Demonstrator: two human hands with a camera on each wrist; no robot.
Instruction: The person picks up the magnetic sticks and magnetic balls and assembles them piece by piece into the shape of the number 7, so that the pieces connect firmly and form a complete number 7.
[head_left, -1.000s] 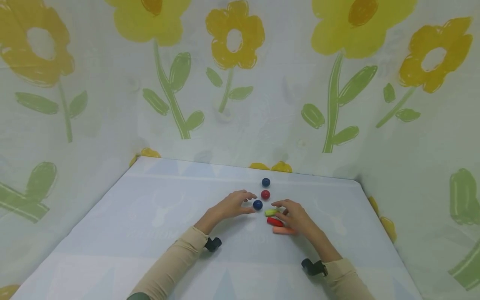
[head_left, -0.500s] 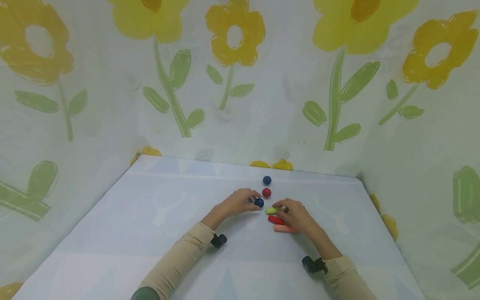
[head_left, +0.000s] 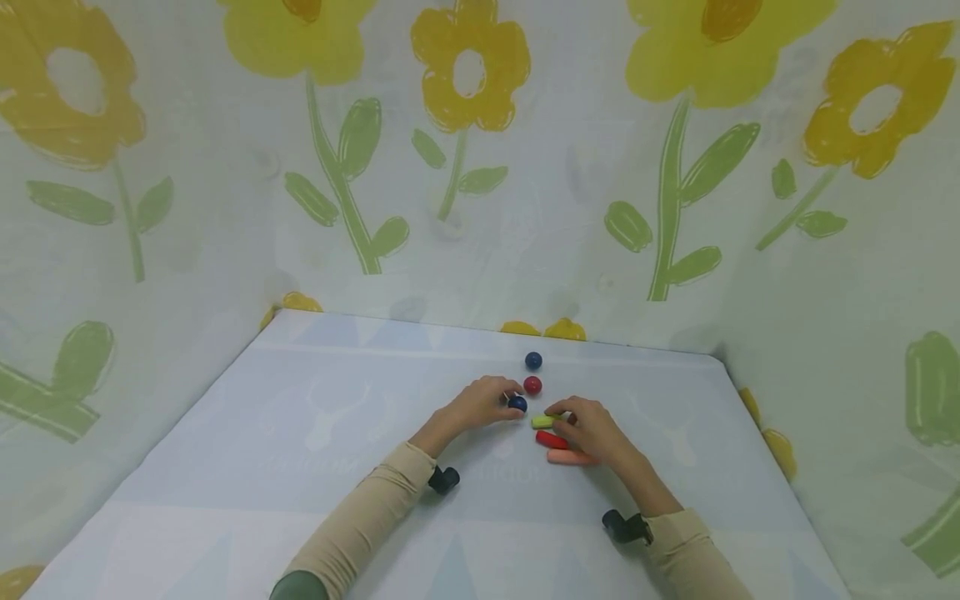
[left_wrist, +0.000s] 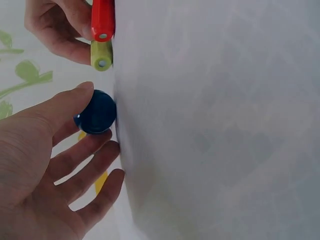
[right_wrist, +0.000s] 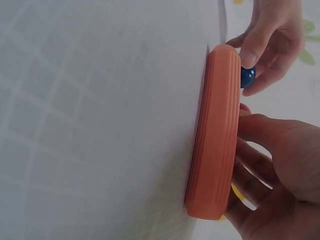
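Observation:
In the head view my left hand (head_left: 486, 402) pinches a dark blue ball (head_left: 517, 403) between thumb and fingers. The left wrist view shows the thumb on top of that blue ball (left_wrist: 98, 113), the other fingers behind and below it. My right hand (head_left: 592, 429) has thumb and fingers around a short yellow-green stick (head_left: 543, 422), its far end covered. A red stick (head_left: 551, 439) and an orange stick (head_left: 570, 457) lie nearer the body, partly under the right hand. Up close, the orange stick (right_wrist: 215, 135) has ribbed sides and hides the right fingertips.
A red ball (head_left: 532, 385) lies just beyond the left fingertips, with a second dark blue ball (head_left: 533, 361) behind it. The pale table (head_left: 360, 483) meets a flower-printed curtain (head_left: 540, 208) at the back and sides.
My left hand has moved right and closed its thumb and fingers on the near blue ball. The right hand has drawn its fingers slightly closer around the yellow-green stick.

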